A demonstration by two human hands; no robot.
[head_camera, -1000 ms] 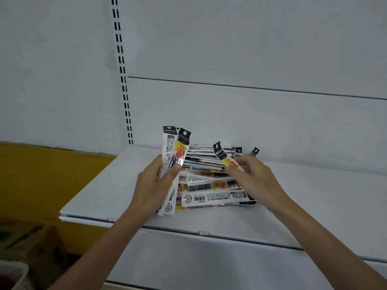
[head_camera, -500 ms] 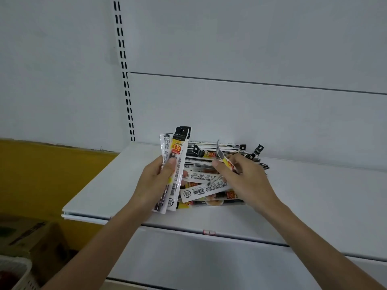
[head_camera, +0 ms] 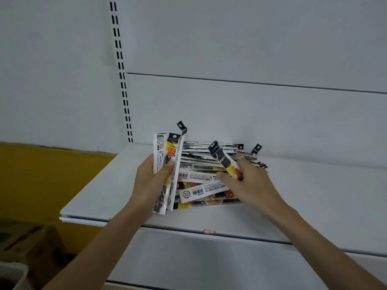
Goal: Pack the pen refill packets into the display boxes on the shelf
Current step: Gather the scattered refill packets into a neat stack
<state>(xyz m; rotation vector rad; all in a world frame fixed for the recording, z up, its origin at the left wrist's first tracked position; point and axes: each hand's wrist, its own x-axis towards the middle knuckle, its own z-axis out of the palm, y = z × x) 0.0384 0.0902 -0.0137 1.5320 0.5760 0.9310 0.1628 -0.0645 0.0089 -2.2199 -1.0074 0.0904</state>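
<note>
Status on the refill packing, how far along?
Early. Done: nothing visibly packed; no display box is in view. In hand: the left hand holds a small bundle of packets upright, the right hand pinches one packet above the pile. Left: the loose pile on the shelf, most of the stock.

Shop aisle, seen close up. White metal retail shelving fills the view: a slotted upright for adjustable brackets, plain back panels, and a flat shelf with a small red tag on its front price rail. A heap of hang-tab packets carries barcodes and a yellow price flash. Lower left, what looks like a cardboard stock box sits on the floor.
</note>
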